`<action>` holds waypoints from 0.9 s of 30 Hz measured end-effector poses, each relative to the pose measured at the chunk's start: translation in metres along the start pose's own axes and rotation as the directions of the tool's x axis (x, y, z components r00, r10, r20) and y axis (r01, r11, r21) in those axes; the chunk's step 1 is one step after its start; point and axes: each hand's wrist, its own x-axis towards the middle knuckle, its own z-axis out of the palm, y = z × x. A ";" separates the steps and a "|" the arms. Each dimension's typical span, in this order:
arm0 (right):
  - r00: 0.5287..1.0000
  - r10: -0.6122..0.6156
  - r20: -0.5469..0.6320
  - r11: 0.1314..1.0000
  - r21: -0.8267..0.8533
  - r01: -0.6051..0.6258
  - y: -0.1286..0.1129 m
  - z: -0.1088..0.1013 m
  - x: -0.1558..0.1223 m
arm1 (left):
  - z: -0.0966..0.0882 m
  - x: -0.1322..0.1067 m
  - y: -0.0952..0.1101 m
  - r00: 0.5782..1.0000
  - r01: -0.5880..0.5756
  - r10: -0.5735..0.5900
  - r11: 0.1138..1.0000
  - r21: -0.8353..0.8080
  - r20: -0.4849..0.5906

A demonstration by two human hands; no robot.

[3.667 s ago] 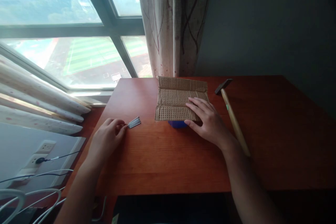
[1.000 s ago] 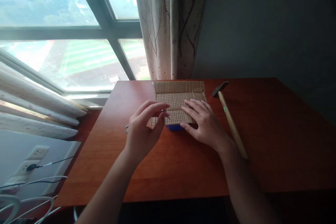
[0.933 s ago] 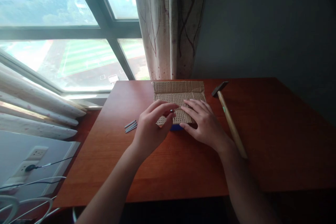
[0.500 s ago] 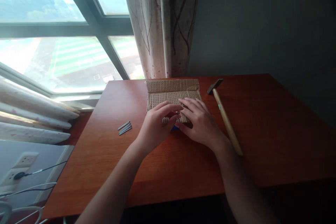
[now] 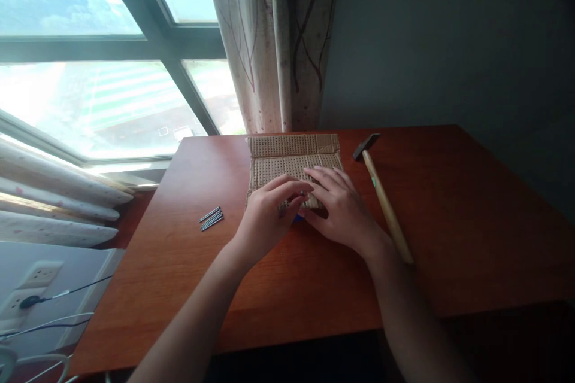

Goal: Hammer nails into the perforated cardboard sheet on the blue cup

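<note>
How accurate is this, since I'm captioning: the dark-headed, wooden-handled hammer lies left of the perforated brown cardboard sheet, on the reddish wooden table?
Wrong side: the head view shows the hammer lying right of the cardboard sheet, on the table.

We've got a counter (image 5: 296, 296) in reddish-brown wood, smooth, semi-gloss, w/ pale sheen at far left. Mid-counter we see a brown cardboard sheet (image 5: 291, 164), matt, rough, pitted w/ rows of holes; the blue item (image 5: 298, 218) under its near edge looks like plastic. At left, our nails (image 5: 211, 219): bare metal, smooth & shiny. At right, our hammer (image 5: 381, 193): dark, dull metal head (image 5: 366, 147), pale wood handle (image 5: 389, 210), smooth finish. Far side: curtain (image 5: 265, 42), matt printed cloth; wall (image 5: 431, 42), flat & matt. Far left we've clear window glass (image 5: 112, 96) in a smooth grey frame (image 5: 157, 42), mat'l unclear. Near left: white plastic sockets (image 5: 44, 275), satin.
</note>
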 end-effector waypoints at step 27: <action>1.000 -0.023 0.006 1.000 0.013 0.023 0.002 -0.002 0.000 | 0.008 -0.003 -0.002 0.990 0.135 -0.130 0.986 0.102 -0.054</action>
